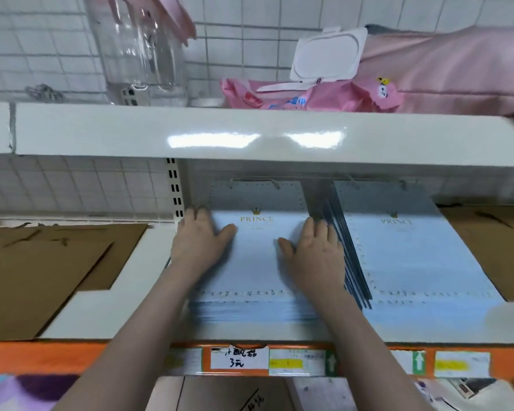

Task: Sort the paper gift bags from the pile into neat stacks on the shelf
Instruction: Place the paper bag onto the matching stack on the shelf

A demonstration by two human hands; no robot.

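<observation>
Pressing down on the top of a stack of pale blue gift bags (255, 256), both hands lie flat with fingers straight and hold nothing. In the head view, the left hand (198, 244) rests on the stack's left side, its fingertips reaching the left edge near the slotted shelf upright (174, 191). The right hand (313, 256) rests on the stack's right side, its fingers at the edge where the pile meets the next one. The top bag carries a small gold crown and the word PRINCE, with a dotted border around it.

Just beside it to the right lies a second stack of blue bags (410, 256) with the same print, its dark edges fanned along the gap between the two piles. Both stacks sit on the white shelf (125, 307), under the upper shelf board (250, 134). Flat brown paper bags (42, 271) lie on the shelf to the left, and more brown ones (493, 244) to the right.

On the upper shelf stand a clear glass jug (143, 51) and a pink pack of wipes (309, 96) with its white lid flipped up. Price labels (239, 358) line the orange shelf front.
</observation>
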